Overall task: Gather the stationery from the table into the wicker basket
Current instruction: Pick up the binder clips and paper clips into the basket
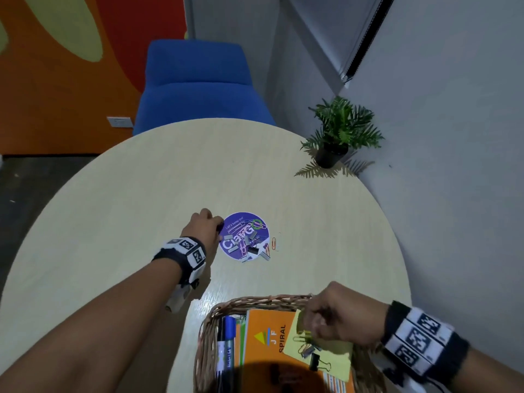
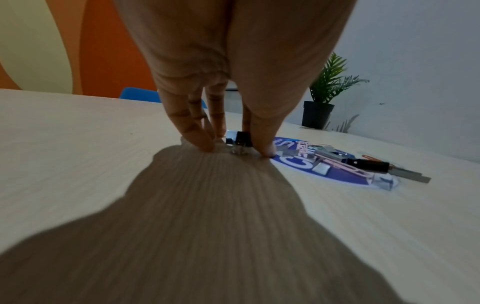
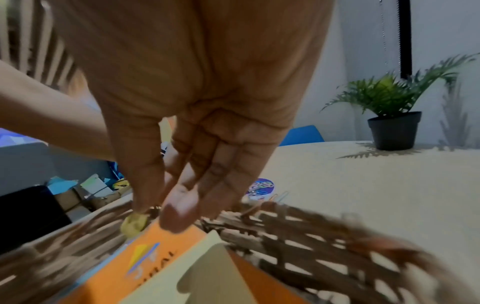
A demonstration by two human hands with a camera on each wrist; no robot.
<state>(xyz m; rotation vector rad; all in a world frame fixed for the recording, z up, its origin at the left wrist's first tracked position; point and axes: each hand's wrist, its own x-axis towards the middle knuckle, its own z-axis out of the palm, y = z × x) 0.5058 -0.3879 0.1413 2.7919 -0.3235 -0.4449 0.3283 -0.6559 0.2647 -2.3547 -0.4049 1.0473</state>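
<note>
Left hand out over the round counter, fingertips down at the near-left edge of the purple round sticker — grip pinched together on a small black binder clip that sits on the counter just beside that sticker. On and around the sticker: more clips and staple strips in a loose heap, another black binder clip among them, an orange paper clip lying just off its right edge.

Right hand above the far rim of the wicker basket, at the near edge of the counter. Fingers pointing down with thumb close to them; a small yellowish thing at the thumb tip, blurred — cannot tell whether pinched or loose.

Inside the basket: orange spiral notebook, yellow sticky notes on top of it with paper clips and a black binder clip resting there, a blue-capped marker along the left wall.

Potted plant at the far right of the counter, blue chair beyond.
</note>
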